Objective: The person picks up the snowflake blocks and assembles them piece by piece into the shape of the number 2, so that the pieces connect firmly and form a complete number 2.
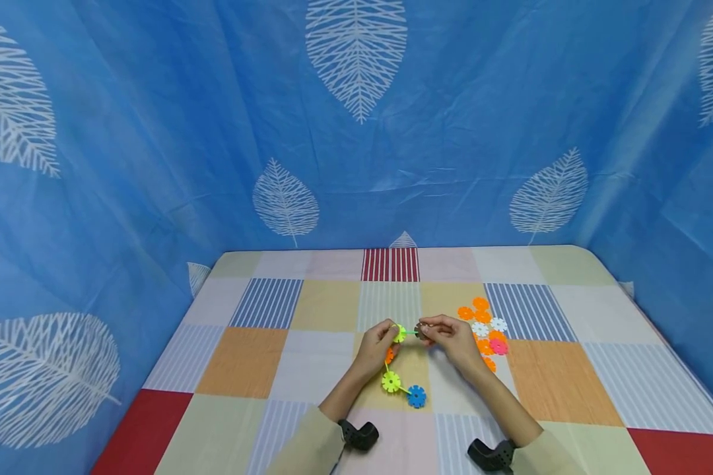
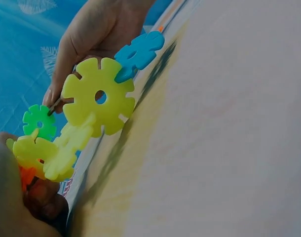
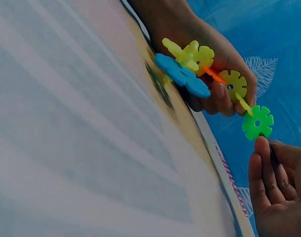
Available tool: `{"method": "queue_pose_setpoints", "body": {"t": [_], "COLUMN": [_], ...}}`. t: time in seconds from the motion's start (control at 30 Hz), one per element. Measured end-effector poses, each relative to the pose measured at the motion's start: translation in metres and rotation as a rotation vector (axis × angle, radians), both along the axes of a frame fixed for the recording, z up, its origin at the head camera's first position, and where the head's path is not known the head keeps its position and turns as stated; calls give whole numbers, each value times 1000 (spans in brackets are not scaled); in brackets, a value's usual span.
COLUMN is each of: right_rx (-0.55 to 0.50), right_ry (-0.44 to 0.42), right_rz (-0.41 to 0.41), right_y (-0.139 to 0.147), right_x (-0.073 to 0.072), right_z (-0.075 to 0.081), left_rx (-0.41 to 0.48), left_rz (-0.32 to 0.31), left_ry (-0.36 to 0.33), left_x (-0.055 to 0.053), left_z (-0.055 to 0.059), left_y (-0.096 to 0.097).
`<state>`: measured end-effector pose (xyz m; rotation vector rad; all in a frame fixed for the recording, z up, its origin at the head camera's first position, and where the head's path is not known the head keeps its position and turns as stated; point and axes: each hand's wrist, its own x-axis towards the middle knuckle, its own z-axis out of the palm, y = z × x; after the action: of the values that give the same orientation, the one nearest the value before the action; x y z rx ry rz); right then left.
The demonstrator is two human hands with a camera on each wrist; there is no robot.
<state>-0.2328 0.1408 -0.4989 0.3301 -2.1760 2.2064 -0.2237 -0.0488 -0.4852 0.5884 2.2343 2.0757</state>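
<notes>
A chain of joined notched plastic discs, yellow, orange, green and blue, hangs from my left hand (image 1: pixel 371 349). Its thumb and fingers pinch the chain near a yellow disc (image 1: pixel 399 333). Lower down dangle another yellow disc (image 1: pixel 391 382) and the blue disc (image 1: pixel 416 396) at the end. My right hand (image 1: pixel 454 340) pinches a brown disc (image 1: pixel 420 330), partly hidden by the fingers. In the right wrist view, the green disc (image 3: pixel 257 122) at the chain's other end meets those right fingertips, the brown disc's edge right at its rim.
Loose discs lie on the table beyond and beside my right hand: several orange discs (image 1: pixel 465 313), white discs (image 1: pixel 499 324) and a pink disc (image 1: pixel 498 346). A patchwork cloth (image 1: pixel 243 363) covers the table. Blue leaf-patterned curtains (image 1: pixel 428 165) stand around it.
</notes>
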Motion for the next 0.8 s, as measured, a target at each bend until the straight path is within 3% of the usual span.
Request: {"method": "queue_pose_setpoints", "body": {"t": [0.2, 0.37, 0.57, 0.7, 0.8], "right_rx": [-71, -71, -107, -77, -45], "right_ry": [-16, -15, -11, 10, 22], "right_rz": [-6, -24, 19, -1, 12], "right_y": [-7, -8, -7, -6, -5], "right_x": [0, 4, 5, 4, 3], "right_z": [-4, -4, -2, -3, -4], "left_rx": [12, -7, -8, -18, -80], "left_rz": [13, 5, 21, 31, 73], "left_ry": [11, 10, -7, -28, -16], "left_x": [1, 3, 2, 3, 4], "left_z": [1, 2, 3, 4, 6], "left_y": [0, 0, 0, 0, 0]}}
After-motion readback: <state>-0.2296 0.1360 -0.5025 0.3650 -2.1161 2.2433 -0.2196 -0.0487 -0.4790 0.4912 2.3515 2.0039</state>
